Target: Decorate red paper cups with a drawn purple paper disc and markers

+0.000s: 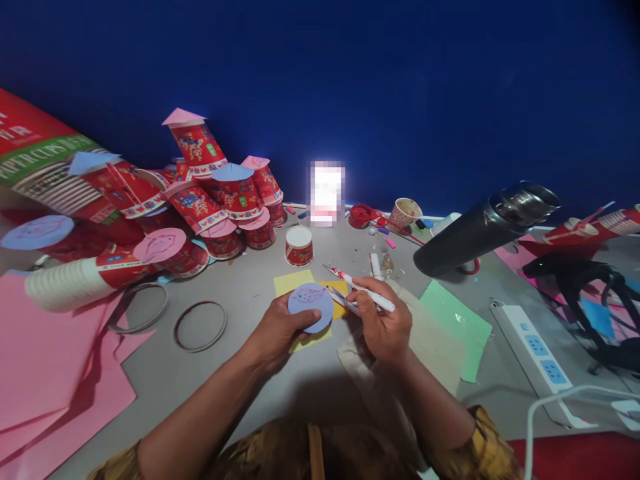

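My left hand (280, 327) pinches a round lavender paper disc (309, 323), thumb on its face. Purple and reddish lines form a drawing on the disc's upper half. In my right hand (385, 323), closed fingers hold a white pen-like tool (373, 293) with red stains and a narrow pointed end. A second slim pen (341, 300) also sits in that hand, its tip at or near the disc's right edge; I cannot tell whether they touch. Beneath the disc lie yellow paper (287, 283) and an orange piece (340, 311). Just beyond stands a red-and-white paper cup (299, 248).
Stacked red paper cups (240, 197) with paper discs and cones rise at left. Two tape rings (200, 327) lie near pink sheets (40, 360). Rightward are a dark flask (465, 233), green paper (457, 327), a cloth (435, 333) and a power strip (540, 353).
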### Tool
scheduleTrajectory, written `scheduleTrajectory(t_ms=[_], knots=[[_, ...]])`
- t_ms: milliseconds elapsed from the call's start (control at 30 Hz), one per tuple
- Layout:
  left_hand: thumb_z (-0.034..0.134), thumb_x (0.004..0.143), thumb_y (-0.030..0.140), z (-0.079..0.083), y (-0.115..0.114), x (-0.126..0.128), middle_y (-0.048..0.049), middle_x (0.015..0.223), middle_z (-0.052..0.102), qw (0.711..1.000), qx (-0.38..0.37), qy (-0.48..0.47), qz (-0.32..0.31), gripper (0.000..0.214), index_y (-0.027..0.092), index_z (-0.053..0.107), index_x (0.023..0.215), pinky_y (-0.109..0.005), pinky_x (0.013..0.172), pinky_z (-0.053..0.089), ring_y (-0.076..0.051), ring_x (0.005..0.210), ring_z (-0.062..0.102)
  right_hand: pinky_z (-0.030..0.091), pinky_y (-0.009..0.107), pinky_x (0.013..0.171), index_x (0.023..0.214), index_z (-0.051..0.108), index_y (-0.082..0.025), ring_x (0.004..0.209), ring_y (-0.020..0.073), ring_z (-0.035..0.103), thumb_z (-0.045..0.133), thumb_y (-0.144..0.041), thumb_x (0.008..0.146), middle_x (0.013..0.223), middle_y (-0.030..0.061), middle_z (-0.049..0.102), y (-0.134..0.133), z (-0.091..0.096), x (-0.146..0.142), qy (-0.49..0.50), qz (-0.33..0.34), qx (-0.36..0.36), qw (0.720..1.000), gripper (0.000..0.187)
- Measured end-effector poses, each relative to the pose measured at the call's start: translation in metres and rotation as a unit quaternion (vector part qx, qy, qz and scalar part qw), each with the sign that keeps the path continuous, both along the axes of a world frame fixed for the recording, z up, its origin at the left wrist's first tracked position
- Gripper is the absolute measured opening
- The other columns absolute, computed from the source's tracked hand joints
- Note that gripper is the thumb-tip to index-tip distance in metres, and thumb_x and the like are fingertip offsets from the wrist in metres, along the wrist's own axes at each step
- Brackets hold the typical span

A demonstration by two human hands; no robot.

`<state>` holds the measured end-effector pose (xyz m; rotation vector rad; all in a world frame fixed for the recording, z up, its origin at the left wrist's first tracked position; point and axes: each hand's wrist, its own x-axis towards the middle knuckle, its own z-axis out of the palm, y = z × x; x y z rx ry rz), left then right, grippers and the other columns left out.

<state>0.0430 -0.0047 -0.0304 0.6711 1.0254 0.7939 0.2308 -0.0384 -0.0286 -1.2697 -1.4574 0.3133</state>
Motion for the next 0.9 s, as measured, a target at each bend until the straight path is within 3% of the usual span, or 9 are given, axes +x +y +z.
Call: scheduleTrajectory(t_ms=[167, 333, 567, 900], knots=[[0.094, 0.051, 0.022, 0.001, 0.0, 0.0, -0.0061, 0.082, 0.075, 1.0, -0.011, -0.018, 0.013, 0.053, 0.01, 0.076, 0.099, -0.024, 0.055, 0.045, -0.014, 0.063, 0.062, 0.064, 0.031, 0.069, 0.102, 0.076, -0.021, 0.073, 0.0192, 0.076, 0.06, -0.037, 0.105, 0.085, 0.0054, 0.079, 0.001, 0.0, 0.001, 0.034, 0.009, -0.006, 0.999, 0.023], [0.091, 0.053, 0.023, -0.001, -0.001, 0.0, -0.0051, 0.081, 0.076, 0.999, 0.005, 0.029, 0.026, 0.053, 0.012, 0.077, 0.103, -0.025, 0.058, 0.045, -0.014, 0.063, 0.062, 0.063, 0.031, 0.065, 0.1, 0.075, -0.022, 0.067, 0.0186, 0.074, 0.06, -0.032, 0.104, 0.082, 0.0048, 0.078, -0.005, 0.004, -0.006, 0.042, 0.049, 0.018, 0.998, 0.019], [0.083, 0.058, 0.026, -0.001, 0.0, -0.002, 0.0022, 0.06, 0.061, 0.99, 0.083, 0.11, -0.003, 0.025, 0.014, 0.073, 0.077, -0.024, 0.051, 0.035, -0.01, 0.053, 0.046, 0.063, 0.031, 0.069, 0.102, 0.075, -0.023, 0.073, 0.0195, 0.076, 0.06, -0.024, 0.101, 0.084, 0.0046, 0.08, -0.006, 0.006, -0.015, -0.039, 0.115, 0.07, 0.99, 0.015], [0.075, 0.057, 0.027, 0.001, 0.0, 0.0, 0.0032, 0.058, 0.057, 0.988, 0.084, 0.124, -0.025, 0.018, 0.016, 0.068, 0.069, -0.024, 0.052, 0.036, -0.01, 0.054, 0.043, 0.063, 0.029, 0.075, 0.105, 0.074, -0.022, 0.078, 0.0188, 0.079, 0.063, -0.017, 0.098, 0.089, 0.0051, 0.082, -0.004, 0.008, -0.015, -0.06, 0.145, 0.084, 0.984, 0.014]])
